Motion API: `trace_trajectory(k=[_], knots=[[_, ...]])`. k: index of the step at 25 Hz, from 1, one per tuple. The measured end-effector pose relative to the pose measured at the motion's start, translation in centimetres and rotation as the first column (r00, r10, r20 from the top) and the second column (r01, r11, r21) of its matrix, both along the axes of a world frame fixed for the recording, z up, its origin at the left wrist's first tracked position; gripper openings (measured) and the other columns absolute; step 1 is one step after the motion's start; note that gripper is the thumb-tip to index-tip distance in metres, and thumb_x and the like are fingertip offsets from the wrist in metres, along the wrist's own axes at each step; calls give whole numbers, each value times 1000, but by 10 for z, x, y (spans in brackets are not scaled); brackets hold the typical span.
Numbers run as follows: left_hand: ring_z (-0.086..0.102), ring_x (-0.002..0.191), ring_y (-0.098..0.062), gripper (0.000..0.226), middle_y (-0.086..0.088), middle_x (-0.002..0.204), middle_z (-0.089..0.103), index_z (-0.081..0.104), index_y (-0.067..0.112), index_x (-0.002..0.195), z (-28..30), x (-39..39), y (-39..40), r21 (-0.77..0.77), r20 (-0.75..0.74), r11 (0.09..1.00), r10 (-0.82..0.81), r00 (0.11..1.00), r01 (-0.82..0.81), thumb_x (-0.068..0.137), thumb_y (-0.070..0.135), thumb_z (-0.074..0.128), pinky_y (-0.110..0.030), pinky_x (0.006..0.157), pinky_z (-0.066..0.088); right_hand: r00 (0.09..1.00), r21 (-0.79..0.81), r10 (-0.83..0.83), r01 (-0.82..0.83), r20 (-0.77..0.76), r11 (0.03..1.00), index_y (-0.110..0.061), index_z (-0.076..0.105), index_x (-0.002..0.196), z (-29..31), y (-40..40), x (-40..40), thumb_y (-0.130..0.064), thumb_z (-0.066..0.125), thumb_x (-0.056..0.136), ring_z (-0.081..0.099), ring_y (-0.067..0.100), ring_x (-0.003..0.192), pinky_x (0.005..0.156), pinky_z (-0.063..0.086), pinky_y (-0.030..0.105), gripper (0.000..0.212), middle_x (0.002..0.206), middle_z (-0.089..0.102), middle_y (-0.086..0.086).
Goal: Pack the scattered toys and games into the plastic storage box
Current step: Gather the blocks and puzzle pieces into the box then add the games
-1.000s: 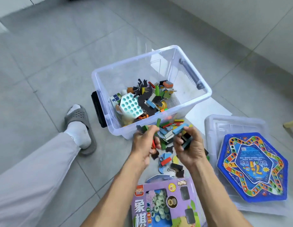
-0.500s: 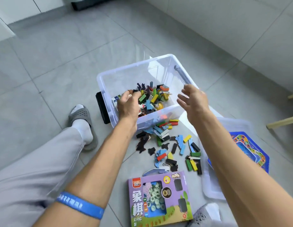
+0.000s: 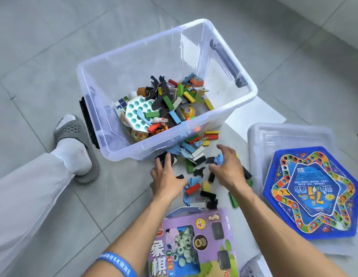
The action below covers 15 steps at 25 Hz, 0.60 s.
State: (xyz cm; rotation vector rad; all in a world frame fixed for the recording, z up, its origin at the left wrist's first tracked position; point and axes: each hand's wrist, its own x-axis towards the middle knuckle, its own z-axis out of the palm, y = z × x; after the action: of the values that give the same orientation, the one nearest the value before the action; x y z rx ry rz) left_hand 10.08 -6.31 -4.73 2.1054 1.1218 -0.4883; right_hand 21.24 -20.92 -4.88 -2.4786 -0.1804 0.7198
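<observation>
Grey tiled floor (image 3: 54, 47) with pale grout lines. Grey perforated slipper (image 3: 74, 134) over a white sock (image 3: 74, 156), flat on the tiles. Pale trouser leg (image 3: 24, 196) stretching in from the left edge. Blue printed wristband (image 3: 118, 263) near the bottom edge.

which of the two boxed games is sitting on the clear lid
The blue hexagonal game board: it rests on the clear lid. The purple chess box lies on the floor.

left hand (image 3: 167, 179): palm down, fingers (image 3: 167, 159) spread and lightly curled, forearm bare with a blue wristband (image 3: 118, 263) | right hand (image 3: 227, 169): just right of the left, palm down, fingers loosely parted, slightly blurred | left leg bent to the left, foot in a sock and grey slipper (image 3: 74, 134)
</observation>
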Motion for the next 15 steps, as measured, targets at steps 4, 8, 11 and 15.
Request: trace_trajectory(k=[4,8,11,15], knots=[[13,137,-39,123,-3,156,4,4,43,149,-40,29,3,49,-106,988,-140,984,146,55,56,82,-55,100,39,926,-268,369,-375,-78,887,-34,9,151,-29,42,43,-43,81,60,16,39,143,96,43,56,117,163,-7,-1],[35,111,-33,83,-3,138,33,37,35,139,-56,33,-14,215,78,973,-97,992,78,67,31,78,-32,90,41,883,-230,457,-425,109,876,-33,26,144,-57,38,10,-25,73,59,41,42,115,78,52,47,97,153,16,8],[51,105,-26,72,0,120,44,48,31,129,-56,36,-12,36,205,998,50,977,-59,64,21,77,-25,79,40,986,-31,157,-155,64,987,-32,33,134,-58,34,2,-20,67,66,57,41,92,74,54,45,77,125,37,7],[64,86,-16,57,4,101,64,60,30,118,-44,42,-25,-201,248,964,222,943,-174,65,15,73,-31,79,54,996,-60,69,-72,-48,996,-26,52,114,-52,30,0,-18,60,77,61,35,84,72,47,38,38,104,49,6]])
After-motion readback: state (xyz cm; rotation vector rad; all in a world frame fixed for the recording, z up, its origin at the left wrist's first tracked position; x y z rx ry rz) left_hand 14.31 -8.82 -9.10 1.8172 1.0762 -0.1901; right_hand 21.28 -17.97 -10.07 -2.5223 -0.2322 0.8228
